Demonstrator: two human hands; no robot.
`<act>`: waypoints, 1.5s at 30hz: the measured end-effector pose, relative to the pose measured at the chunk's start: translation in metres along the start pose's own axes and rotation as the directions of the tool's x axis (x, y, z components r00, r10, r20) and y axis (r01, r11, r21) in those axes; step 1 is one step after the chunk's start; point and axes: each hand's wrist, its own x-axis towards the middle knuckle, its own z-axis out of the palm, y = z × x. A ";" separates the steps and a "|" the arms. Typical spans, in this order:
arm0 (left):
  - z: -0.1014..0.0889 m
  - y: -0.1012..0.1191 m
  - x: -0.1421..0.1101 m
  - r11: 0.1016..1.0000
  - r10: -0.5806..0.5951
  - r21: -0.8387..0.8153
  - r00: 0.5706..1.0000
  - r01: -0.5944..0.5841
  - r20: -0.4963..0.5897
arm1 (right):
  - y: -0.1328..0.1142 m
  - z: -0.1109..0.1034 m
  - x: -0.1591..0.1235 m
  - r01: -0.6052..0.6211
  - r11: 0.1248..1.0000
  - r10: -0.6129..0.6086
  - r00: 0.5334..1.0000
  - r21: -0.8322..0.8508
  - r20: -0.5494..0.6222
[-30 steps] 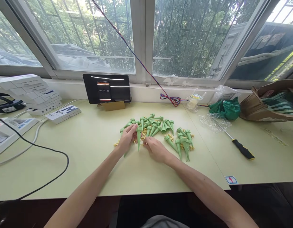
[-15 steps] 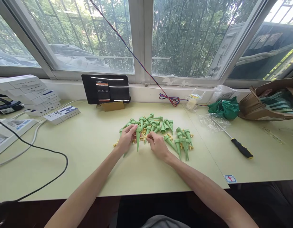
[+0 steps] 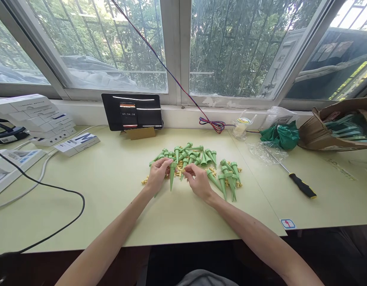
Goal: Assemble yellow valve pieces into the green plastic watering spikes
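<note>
My left hand (image 3: 158, 174) is closed on a green plastic plant watering spike (image 3: 172, 176), holding it point down with its capped end at the fingertips. Just to the right, my right hand (image 3: 197, 182) pinches a small yellow valve piece (image 3: 182, 169) close to the spike, a small gap between them. Behind both hands lies a heap of green spikes (image 3: 203, 159) with small yellow pieces among them. Another cluster of spikes (image 3: 229, 178), some with yellow pieces at their caps, lies right of my right hand. My fingers partly hide the held parts.
A black-handled screwdriver (image 3: 302, 185) lies at right, near a green bag (image 3: 281, 136) and an open cardboard box (image 3: 317, 131). At the back stands a dark tablet (image 3: 112, 113) reflecting a timer. White boxes (image 3: 37, 115) and a black cable (image 3: 61, 184) are at left.
My right hand has lifted a yellow valve piece from near the table and brought it up beside the spike. My left hand keeps holding the spike, now tilted slightly.
</note>
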 end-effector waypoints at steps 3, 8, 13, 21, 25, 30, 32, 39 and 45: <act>0.000 -0.001 0.000 1.000 0.007 0.001 1.000 -0.007 -0.006 | -0.001 0.000 0.000 0.006 1.000 -0.006 1.000 0.017 -0.023; 0.001 -0.002 0.000 1.000 0.003 0.026 1.000 -0.003 -0.005 | -0.001 0.001 -0.001 0.032 0.999 -0.030 0.998 0.037 -0.046; 0.002 -0.003 0.001 0.999 0.014 0.042 1.000 -0.014 -0.006 | 0.001 0.001 -0.001 0.063 0.998 -0.063 0.997 0.005 -0.050; 0.001 -0.002 0.000 0.996 0.038 0.077 0.999 -0.037 -0.016 | -0.002 -0.001 -0.002 0.104 0.993 -0.107 0.993 -0.047 -0.053; 0.002 0.000 -0.001 0.998 0.037 0.046 0.999 -0.037 -0.003 | -0.004 -0.001 -0.002 0.148 0.988 -0.151 0.986 -0.042 -0.074; 0.004 0.002 -0.003 0.999 0.034 0.021 0.999 -0.034 0.026 | -0.002 0.001 -0.003 0.173 0.984 -0.177 0.980 -0.048 -0.095; 0.004 0.002 -0.003 0.998 0.045 0.031 0.998 -0.046 0.038 | -0.001 0.001 -0.003 0.178 0.983 -0.182 0.978 -0.048 -0.098; 0.003 -0.001 -0.003 0.996 0.058 0.069 0.996 -0.062 0.062 | -0.003 0.000 -0.003 0.174 0.985 -0.175 0.980 -0.021 -0.096; 0.001 -0.004 -0.002 0.994 0.070 0.082 0.996 -0.074 0.052 | -0.008 -0.001 -0.003 0.134 0.991 -0.132 0.987 0.019 -0.095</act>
